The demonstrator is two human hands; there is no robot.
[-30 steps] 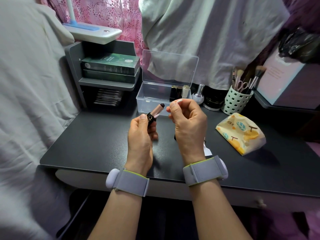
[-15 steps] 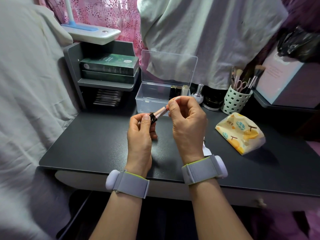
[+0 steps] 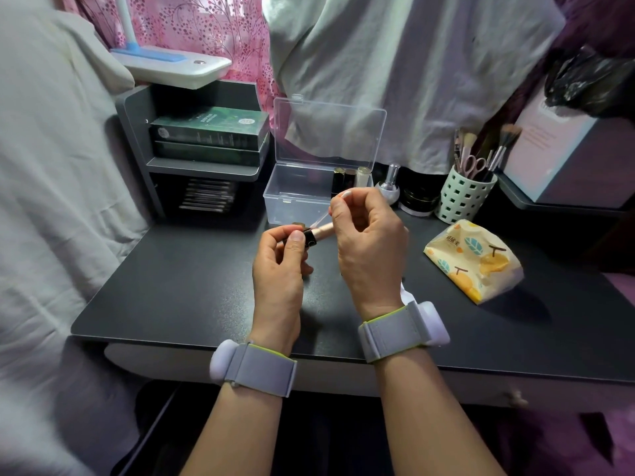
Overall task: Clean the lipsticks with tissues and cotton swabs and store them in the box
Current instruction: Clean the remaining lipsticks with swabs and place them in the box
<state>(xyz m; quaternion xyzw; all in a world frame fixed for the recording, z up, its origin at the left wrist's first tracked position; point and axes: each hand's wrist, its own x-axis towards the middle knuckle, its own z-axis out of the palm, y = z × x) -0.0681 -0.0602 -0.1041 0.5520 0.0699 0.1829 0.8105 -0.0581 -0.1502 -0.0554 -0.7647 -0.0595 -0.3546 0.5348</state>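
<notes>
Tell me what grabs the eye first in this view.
At centre, the left hand grips a rose-gold lipstick tube while the right hand pinches a thin white cotton swab against it. Behind them a clear plastic box stands open, tubes upright inside; a yellow patterned tissue pack lies to the right.

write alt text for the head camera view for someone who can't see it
Over a dark desk, the left hand holds an uncapped lipstick while the right hand pinches a cotton swab against it. Behind stands an open clear plastic box with lipsticks inside, and a tissue pack lies to the right.
</notes>
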